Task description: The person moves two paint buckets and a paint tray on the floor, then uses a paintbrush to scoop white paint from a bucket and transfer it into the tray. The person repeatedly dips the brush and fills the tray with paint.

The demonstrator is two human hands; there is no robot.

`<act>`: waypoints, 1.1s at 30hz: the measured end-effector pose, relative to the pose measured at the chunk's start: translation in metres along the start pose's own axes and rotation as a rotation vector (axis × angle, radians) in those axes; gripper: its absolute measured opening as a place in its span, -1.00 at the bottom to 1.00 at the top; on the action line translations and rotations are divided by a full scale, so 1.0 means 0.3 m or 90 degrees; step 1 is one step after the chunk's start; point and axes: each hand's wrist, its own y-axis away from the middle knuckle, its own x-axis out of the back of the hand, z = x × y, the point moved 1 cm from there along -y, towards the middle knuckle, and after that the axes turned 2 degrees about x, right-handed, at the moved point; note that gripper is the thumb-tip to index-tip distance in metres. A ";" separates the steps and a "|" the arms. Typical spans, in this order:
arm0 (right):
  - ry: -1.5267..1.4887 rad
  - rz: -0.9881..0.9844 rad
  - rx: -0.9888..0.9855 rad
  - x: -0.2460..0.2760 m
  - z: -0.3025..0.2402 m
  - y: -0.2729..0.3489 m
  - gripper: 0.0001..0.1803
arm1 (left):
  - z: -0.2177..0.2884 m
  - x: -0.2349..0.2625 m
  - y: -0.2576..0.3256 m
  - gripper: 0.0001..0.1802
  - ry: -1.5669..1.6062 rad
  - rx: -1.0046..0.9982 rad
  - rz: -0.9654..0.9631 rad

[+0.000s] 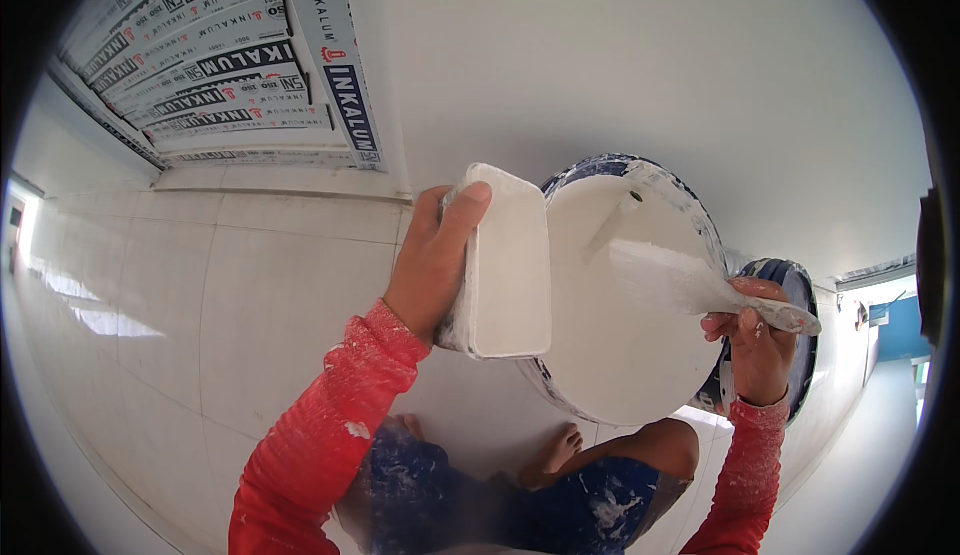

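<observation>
The bucket [620,355] of white paste stood on the tiled floor [200,285], just ahead of the person's bare feet. Left of the bucket, touching its rim, the left hand [432,260] gripped a white rectangular tray [505,265] — thumb hooked over its top edge. Over the bucket's right rim the right hand [755,340] was closed on the handle of a paste-coated scraper [680,280] — its blade reached in over the paste.

I saw the bucket [610,355] on the floor [200,295] before the wall [620,65], a stick [612,225] standing in it; my left hand [432,260] held a tray [508,265] at its left rim; my right hand [755,340] held a scraper [690,285] over its right side; framing bars [215,65] leaned behind, left.
</observation>
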 end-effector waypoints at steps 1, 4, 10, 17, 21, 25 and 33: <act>0.006 -0.016 0.061 -0.012 -0.007 -0.006 -0.64 | 0.003 -0.001 0.003 -0.15 -0.010 -0.004 0.008; -0.052 -0.099 0.190 -0.057 -0.032 -0.043 -0.65 | 0.011 -0.008 0.010 -0.16 -0.064 -0.034 0.015; 0.027 -0.207 0.244 -0.186 -0.073 -0.081 -0.75 | 0.019 -0.012 0.012 -0.14 -0.093 -0.039 0.019; -0.064 -0.381 0.086 -0.310 0.054 -0.098 -0.77 | 0.016 -0.012 0.007 -0.12 -0.120 -0.063 0.012; -0.088 -0.348 0.054 -0.277 0.103 -0.081 -0.77 | 0.020 -0.014 -0.001 -0.12 -0.117 -0.047 0.005; -0.132 -0.344 0.047 -0.224 0.113 -0.078 -0.77 | 0.026 -0.013 0.003 -0.15 -0.160 -0.068 0.003; -0.151 -0.335 0.063 -0.196 0.095 -0.097 -0.80 | 0.024 -0.012 -0.007 -0.17 -0.146 -0.081 -0.005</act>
